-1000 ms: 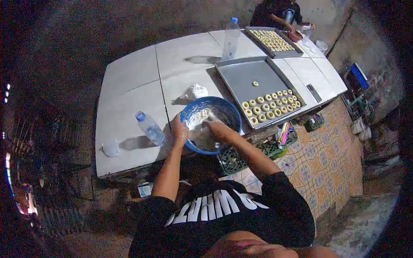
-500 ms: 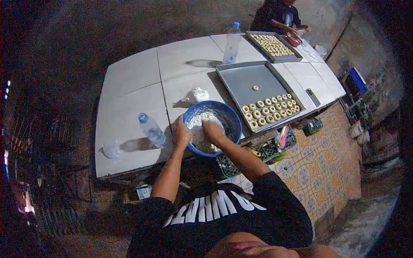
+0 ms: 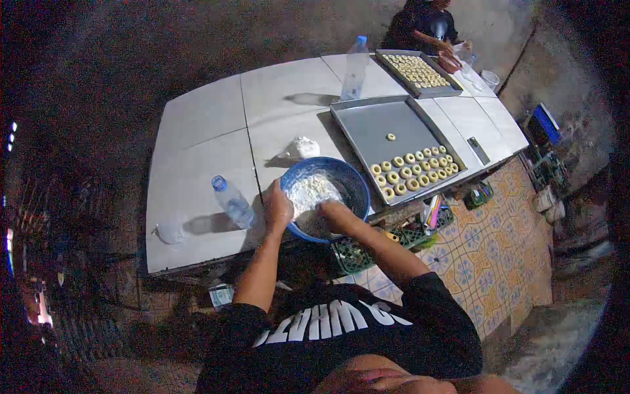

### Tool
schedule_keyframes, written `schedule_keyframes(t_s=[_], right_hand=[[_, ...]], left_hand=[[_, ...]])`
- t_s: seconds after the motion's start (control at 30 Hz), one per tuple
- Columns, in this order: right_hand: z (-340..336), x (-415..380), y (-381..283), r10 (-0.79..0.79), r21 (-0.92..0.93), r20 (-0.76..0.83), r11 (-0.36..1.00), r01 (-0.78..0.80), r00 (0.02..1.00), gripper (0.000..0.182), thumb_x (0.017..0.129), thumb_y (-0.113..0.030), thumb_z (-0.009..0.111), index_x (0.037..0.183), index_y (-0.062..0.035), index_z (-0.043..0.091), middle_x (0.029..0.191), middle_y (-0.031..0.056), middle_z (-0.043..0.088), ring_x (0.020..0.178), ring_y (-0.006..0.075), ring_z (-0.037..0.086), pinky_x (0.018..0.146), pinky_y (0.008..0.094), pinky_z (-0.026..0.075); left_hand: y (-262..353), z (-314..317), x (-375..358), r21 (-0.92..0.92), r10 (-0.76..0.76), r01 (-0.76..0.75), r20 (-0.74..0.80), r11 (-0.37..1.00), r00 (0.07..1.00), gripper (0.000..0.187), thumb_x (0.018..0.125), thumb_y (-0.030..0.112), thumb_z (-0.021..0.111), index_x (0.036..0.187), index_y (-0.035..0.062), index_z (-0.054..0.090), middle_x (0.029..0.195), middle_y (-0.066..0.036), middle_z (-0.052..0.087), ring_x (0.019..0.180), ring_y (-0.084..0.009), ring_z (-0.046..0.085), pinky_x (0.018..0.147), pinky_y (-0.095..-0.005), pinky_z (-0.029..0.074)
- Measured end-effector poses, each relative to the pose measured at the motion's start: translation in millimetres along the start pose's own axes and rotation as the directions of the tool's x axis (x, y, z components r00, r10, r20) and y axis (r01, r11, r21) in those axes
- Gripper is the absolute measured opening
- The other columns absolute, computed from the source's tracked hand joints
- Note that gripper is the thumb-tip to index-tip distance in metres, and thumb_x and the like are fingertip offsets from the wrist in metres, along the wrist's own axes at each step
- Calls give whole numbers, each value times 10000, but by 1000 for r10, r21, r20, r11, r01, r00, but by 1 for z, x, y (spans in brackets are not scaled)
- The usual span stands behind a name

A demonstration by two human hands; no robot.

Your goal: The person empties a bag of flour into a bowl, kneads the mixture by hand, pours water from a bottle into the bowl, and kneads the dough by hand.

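A blue bowl (image 3: 359, 180) with white floury dough mix (image 3: 314, 190) in it stands at the table's near edge. My left hand (image 3: 278, 209) grips the bowl's left rim. Inside the bowl, at its lower right, is my right hand (image 3: 336, 217), with its fingertips down in the mix and hidden. A white plastic bag (image 3: 303, 147) lies just behind the bowl. To the right, a metal tray (image 3: 387, 121) holds several rows of small ring-shaped dough pieces (image 3: 412, 184), plus a single ring (image 3: 391, 137) apart from them.
Plastic bottles stand left of the bowl (image 3: 233, 203) and behind the tray (image 3: 355, 69). A small clear bag (image 3: 170, 232) lies far left. Another full tray (image 3: 420, 92) is at the back, near a person (image 3: 430, 29) handling a reddish bowl (image 3: 449, 62). Green crates (image 3: 354, 258) sit below the edge.
My right hand has moved down and to the right within the bowl, uncovering more of the mix. My left hand stays on the rim. The person's hands at the back have shifted slightly.
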State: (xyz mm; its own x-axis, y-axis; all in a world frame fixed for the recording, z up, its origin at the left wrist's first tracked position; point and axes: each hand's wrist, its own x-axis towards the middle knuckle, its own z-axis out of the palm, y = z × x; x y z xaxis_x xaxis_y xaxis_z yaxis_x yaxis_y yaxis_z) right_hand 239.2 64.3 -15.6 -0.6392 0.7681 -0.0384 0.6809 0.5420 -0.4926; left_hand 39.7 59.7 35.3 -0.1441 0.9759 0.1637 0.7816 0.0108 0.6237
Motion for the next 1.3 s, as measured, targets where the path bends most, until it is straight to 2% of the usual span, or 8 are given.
schedule_keyframes(t_s=[0.03, 0.1, 0.23, 0.47, 0.73, 0.93, 1.03, 1.3], right_hand=[[0, 2, -4, 43, 2, 36, 999, -43, 998, 284, 655, -37, 664, 927, -47, 583, 850, 201, 597, 875, 411, 589, 748, 464, 486], [-7, 12, -20, 147, -152, 144, 980, -125, 979, 329, 648, -59, 675, 967, -71, 595, 883, 184, 607, 892, 388, 613, 738, 481, 509], [27, 34, -15, -5, -200, -159, 979, -27, 987, 204, 782, -265, 594, 840, -84, 668, 790, 161, 659, 784, 358, 673, 657, 467, 536], [36, 62, -17, 85, -239, -149, 964, -120, 985, 141, 779, -188, 579, 738, -69, 643, 738, 170, 651, 702, 373, 659, 613, 457, 537], [-6, 14, -44, -46, -98, -96, 994, 36, 994, 459, 789, -125, 607, 1226, -63, 481, 1196, 216, 540, 974, 381, 605, 796, 474, 527], [1, -4, -19, -127, 190, -105, 971, 146, 986, 185, 746, -63, 573, 918, -23, 625, 968, 227, 593, 858, 419, 599, 751, 484, 487], [16, 14, -9, -175, -36, -170, 985, 171, 970, 144, 721, -49, 578, 862, -34, 606, 806, 205, 590, 780, 430, 576, 676, 482, 474], [54, 69, 11, 49, -74, -329, 994, -77, 943, 383, 744, -52, 599, 1105, 47, 519, 839, 255, 631, 791, 436, 623, 686, 505, 496]], left_hand=[[-53, 56, 13, -36, 98, -107, -196, 994, 976, 449, 801, 30, 584, 1235, 39, 472, 931, -249, 631, 899, -438, 600, 777, -507, 470], [-49, 51, 16, -31, 77, -83, -158, 996, 984, 435, 801, 24, 574, 1226, 36, 481, 944, -255, 631, 914, -440, 601, 786, -499, 473], [-14, 12, 2, 60, 93, -90, -52, 994, 994, 411, 802, 33, 582, 1204, 21, 498, 935, -263, 630, 900, -432, 613, 777, -488, 483], [-16, 29, 9, -80, -72, 71, -8, 994, 997, 458, 819, -20, 457, 1274, 27, 463, 1073, -274, 598, 1009, -446, 560, 859, -513, 440], [-5, 8, 1, -54, 11, -12, -24, 998, 1000, 432, 820, 19, 512, 1248, 67, 473, 945, -240, 643, 900, -436, 611, 759, -516, 468], [-17, 22, 3, -80, 5, -11, -77, 997, 997, 407, 834, 27, 519, 1237, 70, 479, 951, -260, 630, 913, -457, 593, 770, -526, 458], [-19, 24, 8, -47, -1, 0, -34, 999, 999, 421, 837, 16, 507, 1252, 75, 477, 944, -278, 623, 896, -473, 588, 768, -542, 452], [-51, 60, 16, -348, 73, -104, -103, 932, 992, 440, 830, -73, 412, 1267, -59, 455, 1087, -224, 598, 986, -305, 606, 874, -366, 475]])
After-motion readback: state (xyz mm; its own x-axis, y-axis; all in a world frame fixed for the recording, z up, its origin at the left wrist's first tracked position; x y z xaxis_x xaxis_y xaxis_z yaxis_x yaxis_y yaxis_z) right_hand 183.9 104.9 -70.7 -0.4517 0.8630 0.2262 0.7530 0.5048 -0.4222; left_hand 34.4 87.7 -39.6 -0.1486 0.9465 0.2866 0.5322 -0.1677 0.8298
